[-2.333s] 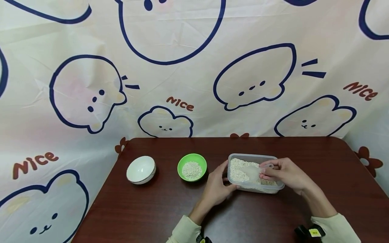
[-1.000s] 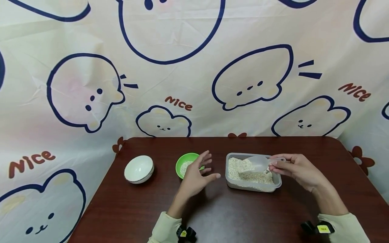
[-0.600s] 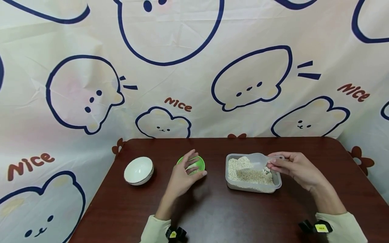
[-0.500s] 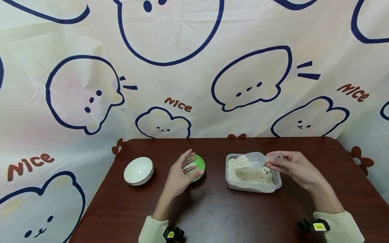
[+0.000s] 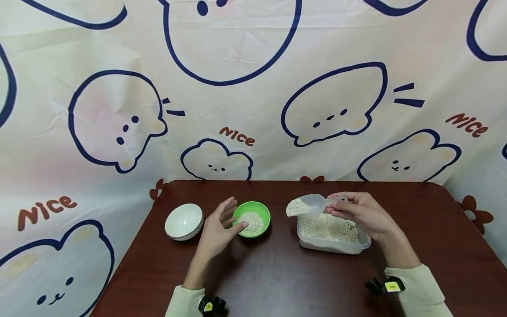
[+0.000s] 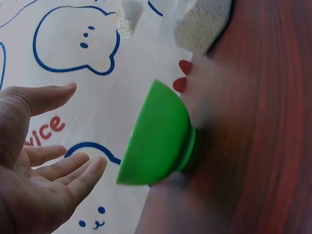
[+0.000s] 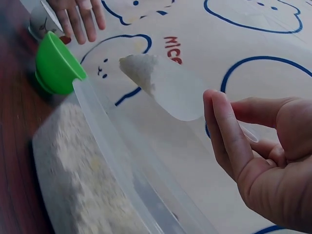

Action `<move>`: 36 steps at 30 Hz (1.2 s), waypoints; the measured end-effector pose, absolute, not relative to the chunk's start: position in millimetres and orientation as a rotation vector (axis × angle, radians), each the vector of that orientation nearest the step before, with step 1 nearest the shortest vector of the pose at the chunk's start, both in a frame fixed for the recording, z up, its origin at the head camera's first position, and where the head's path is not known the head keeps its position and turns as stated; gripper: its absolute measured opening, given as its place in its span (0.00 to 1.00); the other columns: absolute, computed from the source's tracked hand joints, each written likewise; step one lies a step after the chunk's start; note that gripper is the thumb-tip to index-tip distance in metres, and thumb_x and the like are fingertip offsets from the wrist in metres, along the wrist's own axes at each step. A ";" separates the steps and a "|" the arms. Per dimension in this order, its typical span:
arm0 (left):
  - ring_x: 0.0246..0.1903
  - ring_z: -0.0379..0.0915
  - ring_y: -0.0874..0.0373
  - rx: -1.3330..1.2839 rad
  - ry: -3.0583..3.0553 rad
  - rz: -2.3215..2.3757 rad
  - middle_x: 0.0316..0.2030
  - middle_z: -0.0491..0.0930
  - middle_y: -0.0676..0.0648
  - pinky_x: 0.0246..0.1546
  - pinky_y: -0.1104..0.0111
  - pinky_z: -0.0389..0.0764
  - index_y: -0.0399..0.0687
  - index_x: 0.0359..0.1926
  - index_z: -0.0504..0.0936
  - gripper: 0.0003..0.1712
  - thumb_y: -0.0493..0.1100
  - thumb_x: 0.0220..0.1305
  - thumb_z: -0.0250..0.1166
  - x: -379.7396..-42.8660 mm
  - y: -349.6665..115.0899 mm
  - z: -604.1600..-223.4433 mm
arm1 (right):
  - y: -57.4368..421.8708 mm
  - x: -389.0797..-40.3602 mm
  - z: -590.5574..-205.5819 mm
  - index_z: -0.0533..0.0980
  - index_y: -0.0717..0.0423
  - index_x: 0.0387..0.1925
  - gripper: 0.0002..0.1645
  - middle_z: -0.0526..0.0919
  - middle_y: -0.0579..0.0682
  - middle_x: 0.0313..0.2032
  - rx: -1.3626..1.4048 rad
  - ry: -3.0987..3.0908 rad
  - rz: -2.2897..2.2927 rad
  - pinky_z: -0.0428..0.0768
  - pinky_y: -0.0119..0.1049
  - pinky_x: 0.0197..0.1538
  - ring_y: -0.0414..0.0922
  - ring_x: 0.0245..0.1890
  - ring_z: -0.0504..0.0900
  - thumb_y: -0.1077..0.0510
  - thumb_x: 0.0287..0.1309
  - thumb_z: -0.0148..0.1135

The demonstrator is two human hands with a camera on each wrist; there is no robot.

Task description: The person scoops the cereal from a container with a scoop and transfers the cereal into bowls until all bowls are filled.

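My right hand [image 5: 356, 211] pinches the handle of a translucent plastic scoop [image 5: 315, 204], raised over the clear plastic box [image 5: 332, 249]. Pale oat flakes [image 5: 296, 207] fill the front of the scoop, and more flakes [image 7: 87, 175] lie in the box. To the left, a green bowl [image 5: 266, 214] stands on the table with some flakes in it. My left hand [image 5: 218, 229] is beside this bowl's left side, its fingers spread and holding nothing. The left wrist view shows a gap between its fingers [image 6: 85, 183] and the green bowl.
A white bowl [image 5: 183, 220] stands at the far left of the dark brown table [image 5: 269, 281]. Behind the table's back edge hangs a pale cloth [image 5: 261, 101] printed with cartoon animals.
My left hand has let go of the box and moved left past the green bowl. My right hand has lifted the scoop out of the box with flakes and moved it left.
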State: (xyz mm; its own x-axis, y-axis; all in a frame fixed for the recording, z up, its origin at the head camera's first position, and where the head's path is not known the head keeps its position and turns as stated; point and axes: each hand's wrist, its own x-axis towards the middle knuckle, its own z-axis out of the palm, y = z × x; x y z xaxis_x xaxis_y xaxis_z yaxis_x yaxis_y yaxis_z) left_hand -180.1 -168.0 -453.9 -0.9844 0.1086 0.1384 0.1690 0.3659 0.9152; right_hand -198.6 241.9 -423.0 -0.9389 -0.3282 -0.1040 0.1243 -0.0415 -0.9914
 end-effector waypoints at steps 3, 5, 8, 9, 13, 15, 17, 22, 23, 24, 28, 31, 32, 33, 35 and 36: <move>0.72 0.75 0.38 -0.231 -2.586 -1.665 0.75 0.73 0.34 0.68 0.48 0.84 0.42 0.79 0.68 0.46 0.41 0.65 0.79 -179.3 -173.8 -456.7 | 228.6 -202.6 -422.9 0.77 0.73 0.63 0.21 0.93 0.52 0.45 -0.225 1.928 -2.042 0.91 0.34 0.54 0.42 0.47 0.93 0.62 0.77 0.63; 0.72 0.74 0.38 -0.213 -2.611 -1.638 0.75 0.73 0.34 0.68 0.48 0.83 0.41 0.79 0.68 0.46 0.41 0.64 0.79 -179.7 -176.9 -460.0 | 219.4 -205.5 -423.4 0.75 0.76 0.64 0.24 0.93 0.52 0.45 -0.239 1.927 -2.033 0.90 0.36 0.56 0.42 0.48 0.93 0.62 0.77 0.63; 0.73 0.73 0.38 -0.186 -2.658 -1.606 0.75 0.72 0.34 0.69 0.48 0.83 0.39 0.79 0.69 0.47 0.42 0.63 0.80 -181.5 -179.7 -466.5 | 207.2 -209.3 -424.9 0.73 0.78 0.65 0.25 0.92 0.51 0.45 -0.259 1.926 -2.018 0.90 0.39 0.58 0.42 0.47 0.93 0.63 0.76 0.63; 0.73 0.73 0.38 -0.178 -2.670 -1.601 0.75 0.72 0.34 0.69 0.48 0.83 0.39 0.79 0.69 0.47 0.42 0.63 0.80 -182.2 -180.4 -468.6 | 203.6 -210.5 -425.2 0.73 0.78 0.65 0.25 0.92 0.51 0.45 -0.264 1.923 -2.015 0.90 0.39 0.59 0.42 0.47 0.93 0.63 0.76 0.63; 0.72 0.74 0.37 -0.156 -2.688 -1.592 0.75 0.73 0.33 0.68 0.48 0.83 0.38 0.78 0.69 0.48 0.42 0.62 0.81 -184.7 -182.8 -474.8 | 190.8 -214.5 -426.6 0.74 0.76 0.65 0.23 0.92 0.51 0.44 -0.263 1.895 -2.012 0.89 0.40 0.59 0.41 0.46 0.93 0.64 0.77 0.62; 0.72 0.74 0.37 -0.159 -2.687 -1.596 0.75 0.73 0.33 0.67 0.48 0.84 0.38 0.78 0.69 0.48 0.41 0.61 0.81 -185.4 -183.7 -476.4 | 185.3 -216.4 -427.4 0.74 0.76 0.64 0.22 0.91 0.51 0.44 -0.261 1.888 -2.013 0.89 0.39 0.59 0.40 0.46 0.93 0.65 0.77 0.61; 0.72 0.74 0.37 -0.164 -2.692 -1.598 0.75 0.73 0.33 0.66 0.48 0.85 0.38 0.78 0.69 0.49 0.41 0.61 0.81 -186.2 -183.9 -477.9 | 179.6 -218.3 -428.1 0.74 0.77 0.65 0.23 0.91 0.51 0.44 -0.265 1.885 -2.014 0.90 0.39 0.59 0.40 0.46 0.93 0.65 0.77 0.62; 0.70 0.77 0.36 -0.179 -2.709 -1.630 0.75 0.72 0.32 0.64 0.49 0.86 0.36 0.79 0.67 0.51 0.38 0.59 0.82 -187.8 -182.4 -481.4 | 164.5 -222.2 -429.8 0.72 0.79 0.65 0.24 0.92 0.53 0.44 -0.283 1.871 -2.019 0.91 0.38 0.56 0.40 0.44 0.93 0.65 0.76 0.62; 0.69 0.77 0.36 -0.181 -2.712 -1.637 0.75 0.72 0.32 0.64 0.49 0.86 0.36 0.79 0.66 0.52 0.38 0.59 0.82 -187.8 -182.0 -481.9 | 161.4 -222.7 -430.1 0.72 0.80 0.65 0.25 0.92 0.53 0.43 -0.292 1.866 -2.019 0.91 0.37 0.55 0.40 0.44 0.93 0.66 0.76 0.62; 0.69 0.78 0.36 -0.183 -2.715 -1.640 0.75 0.72 0.32 0.63 0.49 0.87 0.35 0.79 0.66 0.52 0.38 0.58 0.83 -187.9 -181.5 -482.4 | 158.3 -223.2 -430.4 0.72 0.80 0.65 0.24 0.92 0.53 0.43 -0.293 1.862 -2.018 0.91 0.36 0.55 0.40 0.44 0.93 0.66 0.76 0.62; 0.65 0.81 0.36 -0.192 -2.729 -1.625 0.71 0.76 0.30 0.62 0.49 0.88 0.33 0.79 0.66 0.53 0.38 0.57 0.83 -188.3 -180.2 -483.8 | 146.4 -225.4 -431.7 0.72 0.81 0.65 0.23 0.92 0.54 0.42 -0.294 1.861 -2.008 0.91 0.34 0.53 0.39 0.42 0.93 0.67 0.76 0.60; 0.63 0.83 0.37 -0.202 -2.739 -1.611 0.69 0.78 0.30 0.61 0.49 0.88 0.32 0.79 0.66 0.53 0.38 0.56 0.84 -188.3 -179.5 -484.4 | 138.3 -227.8 -434.3 0.73 0.80 0.64 0.22 0.92 0.52 0.41 -0.287 1.875 -1.992 0.92 0.34 0.52 0.39 0.41 0.93 0.68 0.76 0.60; 0.62 0.83 0.37 -0.204 -2.740 -1.610 0.68 0.79 0.30 0.61 0.48 0.88 0.32 0.79 0.66 0.53 0.38 0.56 0.84 -188.2 -179.3 -484.4 | 135.8 -228.6 -435.5 0.74 0.80 0.64 0.22 0.92 0.52 0.41 -0.286 1.887 -1.983 0.92 0.34 0.52 0.39 0.41 0.93 0.68 0.76 0.60; 0.62 0.84 0.37 -0.208 -2.739 -1.612 0.68 0.79 0.30 0.61 0.49 0.88 0.32 0.79 0.67 0.53 0.38 0.56 0.84 -188.2 -179.1 -484.6 | 133.4 -229.2 -436.2 0.74 0.79 0.63 0.21 0.92 0.52 0.40 -0.283 1.902 -1.972 0.92 0.35 0.52 0.39 0.40 0.93 0.68 0.76 0.60; 0.62 0.84 0.38 -0.214 -2.736 -1.613 0.67 0.80 0.30 0.61 0.49 0.88 0.32 0.78 0.67 0.53 0.38 0.55 0.84 -188.4 -178.8 -484.7 | 128.8 -230.3 -437.2 0.75 0.78 0.63 0.21 0.92 0.52 0.40 -0.280 1.925 -1.953 0.92 0.35 0.51 0.39 0.40 0.93 0.68 0.76 0.60; 0.62 0.84 0.38 -0.216 -2.732 -1.622 0.67 0.80 0.30 0.61 0.49 0.88 0.32 0.78 0.67 0.53 0.37 0.55 0.84 -188.5 -178.7 -484.6 | 126.7 -230.8 -437.0 0.75 0.78 0.62 0.20 0.93 0.53 0.40 -0.279 1.939 -1.940 0.92 0.34 0.51 0.39 0.40 0.93 0.68 0.75 0.61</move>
